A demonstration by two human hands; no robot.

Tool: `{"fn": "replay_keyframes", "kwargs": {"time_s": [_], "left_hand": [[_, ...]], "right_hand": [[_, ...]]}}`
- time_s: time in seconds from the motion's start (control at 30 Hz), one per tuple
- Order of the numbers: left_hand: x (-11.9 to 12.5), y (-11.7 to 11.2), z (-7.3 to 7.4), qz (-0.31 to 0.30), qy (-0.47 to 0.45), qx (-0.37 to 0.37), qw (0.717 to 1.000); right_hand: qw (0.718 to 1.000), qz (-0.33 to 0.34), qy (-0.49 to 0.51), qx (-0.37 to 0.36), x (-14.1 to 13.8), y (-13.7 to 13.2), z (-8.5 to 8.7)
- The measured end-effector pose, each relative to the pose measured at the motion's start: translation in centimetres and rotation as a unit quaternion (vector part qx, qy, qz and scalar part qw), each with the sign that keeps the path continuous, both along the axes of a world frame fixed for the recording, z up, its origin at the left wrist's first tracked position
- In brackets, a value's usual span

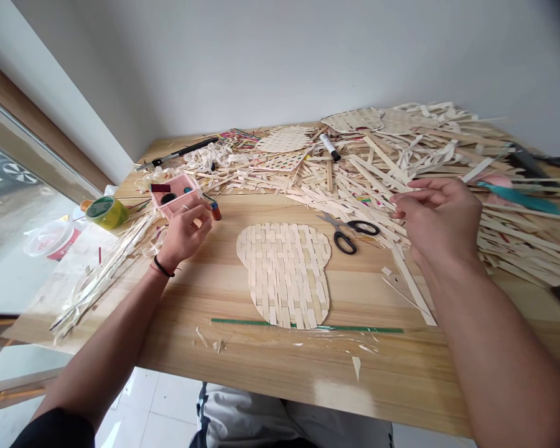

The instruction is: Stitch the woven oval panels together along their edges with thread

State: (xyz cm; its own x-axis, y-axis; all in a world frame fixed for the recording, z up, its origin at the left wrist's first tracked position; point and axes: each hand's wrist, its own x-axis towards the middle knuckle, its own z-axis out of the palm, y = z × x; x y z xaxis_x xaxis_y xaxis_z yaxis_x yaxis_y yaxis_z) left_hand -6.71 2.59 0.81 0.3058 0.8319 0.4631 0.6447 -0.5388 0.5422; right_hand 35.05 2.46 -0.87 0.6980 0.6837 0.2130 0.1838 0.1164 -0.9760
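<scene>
A mat woven from pale wooden strips, with a rounded, wider top, lies flat on the table between my hands. My left hand is raised at the front of a pink box, its fingers curled together; what they hold, if anything, is too small to make out. A small blue-and-red spool stands just right of its fingertips. My right hand hovers over loose strips, thumb and fingers pinched on something I cannot make out. Black-handled scissors lie with blades parted between the mat and my right hand.
A green strip runs under the mat's lower edge. Heaped pale strips cover the table's back and right. A white marker rests on them. Yellow-green tape and a plastic tub are at left. The wall stands behind.
</scene>
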Motion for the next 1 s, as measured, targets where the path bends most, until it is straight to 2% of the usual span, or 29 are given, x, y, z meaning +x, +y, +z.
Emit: {"fn": "replay_keyframes", "kwargs": {"time_s": [0.13, 0.4, 0.7, 1.0], "left_hand": [[-0.1, 0.0, 0.0, 0.004, 0.009, -0.002, 1.000], [-0.2, 0.1, -0.2, 0.005, 0.019, -0.010, 1.000], [-0.5, 0.2, -0.2, 0.013, 0.009, -0.005, 1.000], [-0.8, 0.5, -0.3, 0.029, 0.001, 0.007, 1.000]], "right_hand": [[1.000, -0.009, 0.006, 0.001, 0.0, 0.1, 0.0], [1.000, -0.014, -0.019, 0.018, 1.0, 0.7, -1.0], [0.999, -0.032, 0.032, -0.007, 0.7, 0.5, 0.0], [0.998, -0.040, 0.046, -0.007, 1.0, 0.6, -0.1]]}}
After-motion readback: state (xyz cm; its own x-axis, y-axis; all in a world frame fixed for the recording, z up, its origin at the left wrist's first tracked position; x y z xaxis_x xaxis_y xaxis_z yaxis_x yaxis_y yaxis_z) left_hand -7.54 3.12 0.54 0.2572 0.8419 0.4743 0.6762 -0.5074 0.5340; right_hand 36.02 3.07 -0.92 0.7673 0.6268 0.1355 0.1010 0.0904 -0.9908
